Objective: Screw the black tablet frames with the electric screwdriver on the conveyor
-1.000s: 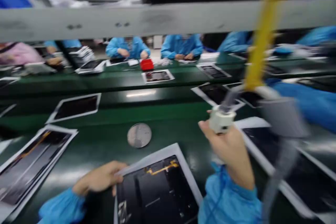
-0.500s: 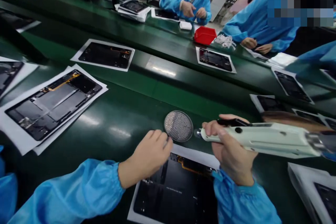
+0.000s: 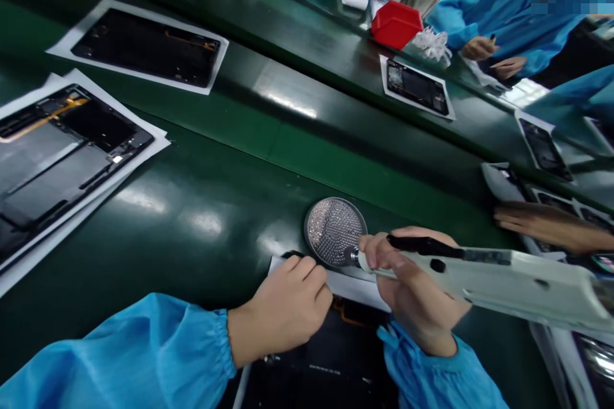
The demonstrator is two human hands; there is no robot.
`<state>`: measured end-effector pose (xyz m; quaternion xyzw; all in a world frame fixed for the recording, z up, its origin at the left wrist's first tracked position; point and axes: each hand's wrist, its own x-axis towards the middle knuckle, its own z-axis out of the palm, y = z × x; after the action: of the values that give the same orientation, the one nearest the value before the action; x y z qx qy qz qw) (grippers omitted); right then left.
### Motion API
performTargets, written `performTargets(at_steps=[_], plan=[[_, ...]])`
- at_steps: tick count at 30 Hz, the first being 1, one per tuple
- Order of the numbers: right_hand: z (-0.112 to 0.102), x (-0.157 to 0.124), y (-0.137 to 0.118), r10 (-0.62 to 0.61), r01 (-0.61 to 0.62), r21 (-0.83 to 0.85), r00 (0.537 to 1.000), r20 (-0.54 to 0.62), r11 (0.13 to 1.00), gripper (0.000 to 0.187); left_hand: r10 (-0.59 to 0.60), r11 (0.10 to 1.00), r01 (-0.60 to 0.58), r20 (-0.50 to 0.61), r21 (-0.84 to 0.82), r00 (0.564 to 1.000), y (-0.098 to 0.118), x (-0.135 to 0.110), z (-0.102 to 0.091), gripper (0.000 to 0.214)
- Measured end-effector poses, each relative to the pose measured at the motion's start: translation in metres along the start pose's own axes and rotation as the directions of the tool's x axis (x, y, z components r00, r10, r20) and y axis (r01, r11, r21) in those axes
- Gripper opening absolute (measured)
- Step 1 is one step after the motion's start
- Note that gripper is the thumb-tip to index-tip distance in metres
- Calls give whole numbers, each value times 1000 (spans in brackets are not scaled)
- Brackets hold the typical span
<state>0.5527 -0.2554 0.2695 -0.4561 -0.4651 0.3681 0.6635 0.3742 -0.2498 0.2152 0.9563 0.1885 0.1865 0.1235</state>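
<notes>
My right hand grips a white electric screwdriver lying nearly level, its tip touching the round metal screw dish full of tiny screws. My left hand rests with curled fingers on the top edge of a black tablet chassis that lies on white paper directly in front of me. Most of the chassis is hidden by my blue sleeves and hands.
Green conveyor belt carries other opened tablets on paper at left and further back. A red bin sits across the belt. Workers in blue coats sit opposite. Another person's hand rests at right.
The view dropped from the overhead rail to the belt. My right hand brought the screwdriver down level and its tip reached the screw dish. My left hand slid along the chassis top edge.
</notes>
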Motion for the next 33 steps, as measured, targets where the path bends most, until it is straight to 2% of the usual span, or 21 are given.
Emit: performTargets(at_steps=[7,17,24,27,33], plan=[[1,0,1,3,-4,-47,1000,-12,999,31,-12,1000,12,-9,-23,1000,1,1,0,13],[2,-2,2,33,-33,-13,999,-16,999,24,-11,1000,12,52,-16,999,1,2,-1,6],[5,-6,11,42,-43,-12,998,-54,999,22,-9,1000,9,100,2,995,0,1,-1,11],[3,-4,3,26,-28,-37,999,-47,999,22,-6,1000,5,115,13,993,-2,2,-3,12],[-8,-13,-36,-51,46,-54,995,-90,997,24,-15,1000,17,237,-7,971,-7,14,-11,5]])
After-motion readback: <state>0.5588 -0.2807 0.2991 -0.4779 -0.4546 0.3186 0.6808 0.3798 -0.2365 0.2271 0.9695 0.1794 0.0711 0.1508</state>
